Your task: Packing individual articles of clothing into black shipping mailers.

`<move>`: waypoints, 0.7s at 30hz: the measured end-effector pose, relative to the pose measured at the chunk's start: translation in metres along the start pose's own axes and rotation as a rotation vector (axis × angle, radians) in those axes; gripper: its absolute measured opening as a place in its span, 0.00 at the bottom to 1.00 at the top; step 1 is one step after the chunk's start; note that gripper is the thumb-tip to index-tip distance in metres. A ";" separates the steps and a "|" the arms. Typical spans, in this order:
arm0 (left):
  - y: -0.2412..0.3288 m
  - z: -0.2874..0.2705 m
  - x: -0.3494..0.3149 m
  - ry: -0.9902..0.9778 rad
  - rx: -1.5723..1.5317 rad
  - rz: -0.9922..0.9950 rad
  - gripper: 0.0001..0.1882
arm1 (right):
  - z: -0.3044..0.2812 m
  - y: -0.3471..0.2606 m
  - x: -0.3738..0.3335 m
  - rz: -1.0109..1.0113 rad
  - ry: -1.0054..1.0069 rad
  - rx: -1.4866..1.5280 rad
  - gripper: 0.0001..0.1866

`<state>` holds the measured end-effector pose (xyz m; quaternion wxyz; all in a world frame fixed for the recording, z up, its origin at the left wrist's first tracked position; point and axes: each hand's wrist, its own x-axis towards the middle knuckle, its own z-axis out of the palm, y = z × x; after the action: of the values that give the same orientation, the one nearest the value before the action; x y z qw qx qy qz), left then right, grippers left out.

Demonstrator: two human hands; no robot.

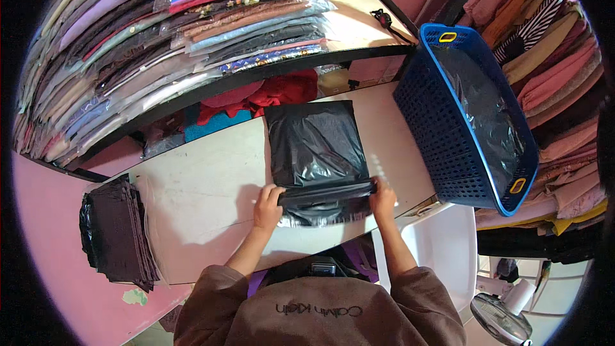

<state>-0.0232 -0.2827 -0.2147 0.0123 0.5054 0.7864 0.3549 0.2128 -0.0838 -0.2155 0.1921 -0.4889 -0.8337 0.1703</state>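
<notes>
A glossy black plastic mailing bag [317, 147] lies flat on the white table in front of me, its body stretching away toward the shelf. Near its close end a fold runs across the bag, raised a little, with a pale strip along the edge nearest me. My left hand [270, 207] grips the left end of that fold, fingers closed over it. At the right end of the same fold, my right hand [383, 200] is closed on the bag too. Both hands sit at about the same distance from me.
A stack of dark folded pieces [118, 234] rests at the table's left end. To the right stands a blue plastic basket [423, 115] holding black bags. Shelved garments in clear packets [211, 32] rise behind the table [211, 173]. A white tub [435, 243] and a fan [503, 317] are at lower right.
</notes>
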 end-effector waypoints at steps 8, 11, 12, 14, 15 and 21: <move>0.005 -0.018 -0.031 -0.127 0.035 0.049 0.15 | -0.026 0.013 -0.025 -0.154 -0.142 -0.153 0.31; 0.005 -0.014 -0.053 -0.172 0.031 0.060 0.14 | -0.029 0.015 -0.041 -0.117 -0.150 -0.091 0.34; 0.004 -0.012 -0.060 -0.228 0.003 0.064 0.13 | -0.026 0.022 -0.047 -0.041 -0.187 -0.086 0.34; 0.003 -0.004 -0.070 -0.263 0.032 0.084 0.12 | -0.020 0.039 -0.058 -0.139 -0.252 -0.165 0.37; 0.001 0.000 -0.074 -0.300 0.060 0.103 0.11 | -0.018 0.046 -0.062 -0.173 -0.247 -0.190 0.37; -0.005 -0.024 -0.066 -0.524 -0.123 0.252 0.09 | -0.056 0.031 -0.058 -0.293 -0.326 0.118 0.29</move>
<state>-0.0039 -0.3494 -0.2220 0.2015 0.6719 0.6643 0.2581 0.2891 -0.1154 -0.1901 0.1056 -0.3164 -0.9044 0.2660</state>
